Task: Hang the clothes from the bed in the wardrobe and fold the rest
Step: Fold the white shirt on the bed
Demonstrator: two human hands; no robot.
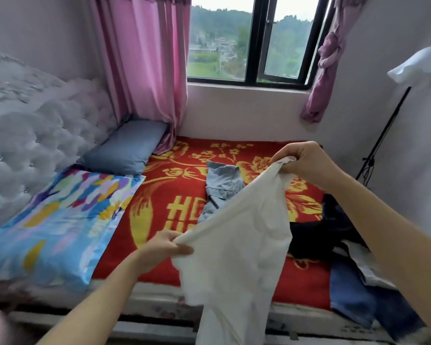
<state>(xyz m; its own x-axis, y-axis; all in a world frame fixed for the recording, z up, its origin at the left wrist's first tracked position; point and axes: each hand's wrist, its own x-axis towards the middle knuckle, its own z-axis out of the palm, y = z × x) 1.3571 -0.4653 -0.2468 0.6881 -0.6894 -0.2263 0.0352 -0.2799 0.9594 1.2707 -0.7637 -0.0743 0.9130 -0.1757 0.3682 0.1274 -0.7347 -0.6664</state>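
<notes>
Head view: left hand point(168, 245) and right hand point(301, 161) each pinch the white garment point(237, 245) in curled fingers above the bed point(159, 257).

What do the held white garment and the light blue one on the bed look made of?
White garment: thin soft knit, probably cotton jersey; matte, hanging limp between the left hand and right hand. Light blue garment: seemingly washed denim or chambray; visible stitched seams, stiffer folds. Blur leaves both uncertain.

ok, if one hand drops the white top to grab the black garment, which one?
Right, likely. The black garment lies right of the white top, below the right forearm. The right hand only needs to lower; the left hand would have to cross the hanging top.
</notes>
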